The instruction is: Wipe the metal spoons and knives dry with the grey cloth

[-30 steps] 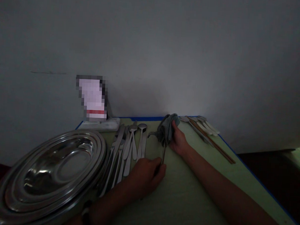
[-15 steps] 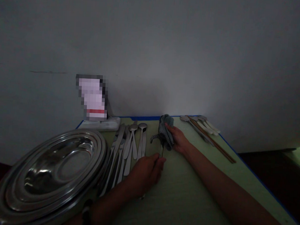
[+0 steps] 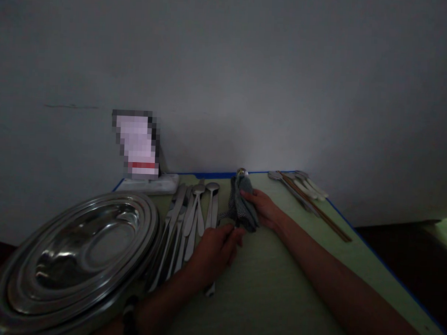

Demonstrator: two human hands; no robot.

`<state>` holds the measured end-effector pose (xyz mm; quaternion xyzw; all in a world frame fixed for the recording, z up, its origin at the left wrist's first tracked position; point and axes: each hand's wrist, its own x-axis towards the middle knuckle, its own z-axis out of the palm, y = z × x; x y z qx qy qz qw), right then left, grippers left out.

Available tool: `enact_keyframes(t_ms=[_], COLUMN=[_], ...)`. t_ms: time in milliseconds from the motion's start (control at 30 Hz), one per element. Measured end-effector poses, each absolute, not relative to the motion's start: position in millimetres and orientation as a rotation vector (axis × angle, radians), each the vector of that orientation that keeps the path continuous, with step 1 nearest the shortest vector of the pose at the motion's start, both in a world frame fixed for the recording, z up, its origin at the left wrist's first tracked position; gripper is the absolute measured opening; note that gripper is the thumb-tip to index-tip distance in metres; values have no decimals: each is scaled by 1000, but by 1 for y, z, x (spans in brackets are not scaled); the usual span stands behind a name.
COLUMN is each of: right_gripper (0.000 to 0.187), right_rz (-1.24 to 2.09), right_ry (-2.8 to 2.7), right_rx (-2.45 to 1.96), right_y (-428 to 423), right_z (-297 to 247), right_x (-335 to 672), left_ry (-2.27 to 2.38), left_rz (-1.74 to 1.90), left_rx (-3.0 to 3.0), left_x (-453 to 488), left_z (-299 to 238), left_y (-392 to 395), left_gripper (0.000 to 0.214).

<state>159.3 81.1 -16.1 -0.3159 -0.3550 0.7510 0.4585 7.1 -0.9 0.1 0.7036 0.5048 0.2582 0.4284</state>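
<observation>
My left hand (image 3: 214,248) is closed on the handle of a metal spoon whose shiny bowl (image 3: 241,172) pokes out beyond a grey cloth (image 3: 242,205). My right hand (image 3: 265,209) grips that cloth, which is wrapped round the spoon's shaft. Both hands rest low over the pale green table top (image 3: 277,283), near its far edge. Most of the spoon is hidden by the cloth and my fingers.
A row of steel spoons and knives (image 3: 192,215) lies left of my hands, beside a stack of steel plates (image 3: 75,260). More spoons and wooden chopsticks (image 3: 311,198) lie at the far right. A white box (image 3: 148,184) and a blurred item stand against the grey wall.
The cloth has slid down the spoon towards my left hand, and the spoon's bowl has come out at the far end. My left hand has moved slightly forward.
</observation>
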Motion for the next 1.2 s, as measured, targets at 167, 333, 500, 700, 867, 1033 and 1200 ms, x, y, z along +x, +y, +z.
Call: enact_keyframes(t_ms=[167,333,500,700,867,1033,1200], right_gripper=[27,28,23,7,6,12,10], right_rz=[1929,1978,1973,1743,1637,1557,1456], right_ry=[-992,-1074,-1020,-678,-522,-582,-638], right_rx=[-711,-686,-701,-818,-827,-818,-834], right_y=[79,77,78,87,90,91,92], right_z=[-15,-13,-15,-18,-18,-20,-22], right_x=[161,163,161,154,152,154,150], left_ry=[1275,1292,1299,1318,1264,1200,1164], left_rz=[658,688,683,679,674,660,644], left_rx=[1728,1751,1806,1865,1951,1995,2050], left_x=[7,6,6,8,6,3,2], left_z=[-3,-5,-3,0,-3,-8,-9], left_y=[-1,1,2,1,0,-1,-2], left_gripper=[36,36,36,38,38,36,36])
